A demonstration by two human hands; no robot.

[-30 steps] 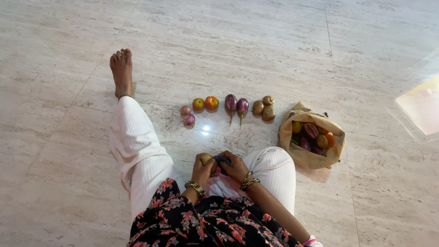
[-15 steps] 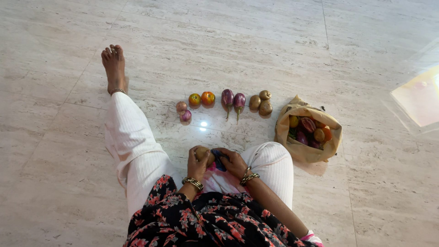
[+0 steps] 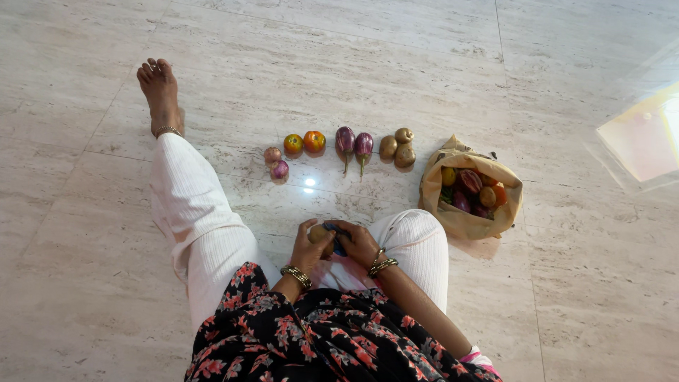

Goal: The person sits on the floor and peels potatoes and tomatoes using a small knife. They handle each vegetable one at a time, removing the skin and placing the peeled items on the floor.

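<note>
The person sits on a pale marble floor (image 3: 106,283) with one leg stretched toward 11 o'clock and the other knee bent toward 1 o'clock. Both hands meet over the lap, just below frame centre.

Left hand (image 3: 309,247): fingers curled around a small brownish round vegetable (image 3: 320,234), likely a potato. Bangles sit on the wrist.

Right hand (image 3: 358,244): closed on a dark blue-handled tool (image 3: 335,239), pressed against the vegetable at its 3 o'clock side. The tool's working end is hidden by the fingers, so its kind cannot be told. The two hands touch each other around the vegetable.

Floor items, arranged in a row at 12 o'clock from the hands, left to right:
- two small purplish onions (image 3: 276,163), touching;
- two tomatoes (image 3: 304,143), orange-red, side by side;
- two small purple eggplants (image 3: 354,145), stems pointing toward the person;
- three potatoes (image 3: 397,147), clustered.

A tan paper bag (image 3: 460,212) stands open at 2 o'clock from the hands, just beside the bent knee. It contains mixed vegetables in yellow, purple and orange.

A bright patch of light (image 3: 640,141) lies at 3 o'clock, near the frame edge.
</note>
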